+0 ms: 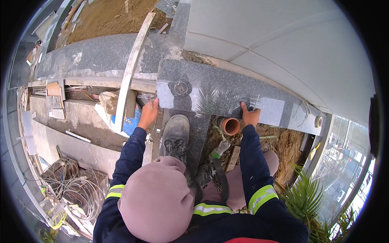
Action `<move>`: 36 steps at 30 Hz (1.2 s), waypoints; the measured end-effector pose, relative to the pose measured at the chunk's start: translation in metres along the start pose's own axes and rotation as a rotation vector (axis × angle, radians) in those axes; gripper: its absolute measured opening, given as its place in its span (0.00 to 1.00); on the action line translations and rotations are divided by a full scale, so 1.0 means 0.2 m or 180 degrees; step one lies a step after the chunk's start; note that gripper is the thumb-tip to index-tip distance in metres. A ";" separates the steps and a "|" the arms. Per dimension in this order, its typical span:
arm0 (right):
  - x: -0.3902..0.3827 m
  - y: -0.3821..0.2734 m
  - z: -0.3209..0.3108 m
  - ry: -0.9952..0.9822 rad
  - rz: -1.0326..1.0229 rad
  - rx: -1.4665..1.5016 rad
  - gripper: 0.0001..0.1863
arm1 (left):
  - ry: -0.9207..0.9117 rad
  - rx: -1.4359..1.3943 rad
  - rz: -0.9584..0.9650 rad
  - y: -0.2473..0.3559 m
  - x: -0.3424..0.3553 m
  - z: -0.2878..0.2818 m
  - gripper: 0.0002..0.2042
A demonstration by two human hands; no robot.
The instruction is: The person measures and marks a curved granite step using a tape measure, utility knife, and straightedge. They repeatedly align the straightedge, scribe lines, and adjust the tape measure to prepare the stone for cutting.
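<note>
Orange pipe [230, 126] is just L of R hand [251, 116], which grips near edge of granite slab [231, 83] approx. mid-length, thumb atop; L hand [149, 113] grips near-L corner, fingertips partly hidden. Slab's just beyond both, long axis L–R, R end nearer; pale wall [291, 36] far R.

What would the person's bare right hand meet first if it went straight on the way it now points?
The long, grey, polished stone slab, whose near edge the right hand touches; past it, probably the smooth, pale grey panel, though depth is unclear.

Navy sleeves [256, 164] carry yellow-edged silver bands [262, 198]; trousers [156, 198] are mauve.
</note>
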State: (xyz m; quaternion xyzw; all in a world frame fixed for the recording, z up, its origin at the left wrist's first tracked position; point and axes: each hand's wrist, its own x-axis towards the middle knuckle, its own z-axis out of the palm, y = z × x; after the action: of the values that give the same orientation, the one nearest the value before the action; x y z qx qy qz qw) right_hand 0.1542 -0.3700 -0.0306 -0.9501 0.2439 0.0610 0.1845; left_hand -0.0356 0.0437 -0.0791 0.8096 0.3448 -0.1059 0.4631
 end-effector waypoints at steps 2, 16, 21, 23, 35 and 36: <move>0.02 0.11 -0.03 0.0477 0.0501 -0.0271 0.53 | -0.0028 0.0185 0.0174 -0.02 -0.01 -0.03 0.31; 0.20 0.29 0.08 -0.0192 0.1528 0.2128 0.37 | -0.0455 -0.0971 -0.0295 -0.05 0.08 -0.01 0.35; 0.25 0.26 0.06 -0.0407 0.1398 0.2378 0.38 | -0.0427 -0.1278 -0.0304 0.01 0.19 -0.01 0.33; 0.31 0.28 0.01 -0.0714 0.1386 0.2351 0.39 | -0.0310 -0.1233 -0.0233 0.10 0.20 0.00 0.34; 0.36 0.23 0.09 -0.0344 0.1683 0.2389 0.29 | -0.0120 -0.1145 -0.0332 0.03 0.34 0.04 0.37; 0.36 0.21 0.09 -0.0441 0.1680 0.2442 0.28 | -0.0009 -0.1041 -0.0418 0.02 0.33 0.04 0.38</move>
State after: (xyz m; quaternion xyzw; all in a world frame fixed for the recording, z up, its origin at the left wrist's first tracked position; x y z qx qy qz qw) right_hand 0.1968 -0.4289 -0.0751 -0.7126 0.4691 0.0746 0.5163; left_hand 0.0173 0.0661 -0.1139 0.6991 0.4089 -0.0796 0.5812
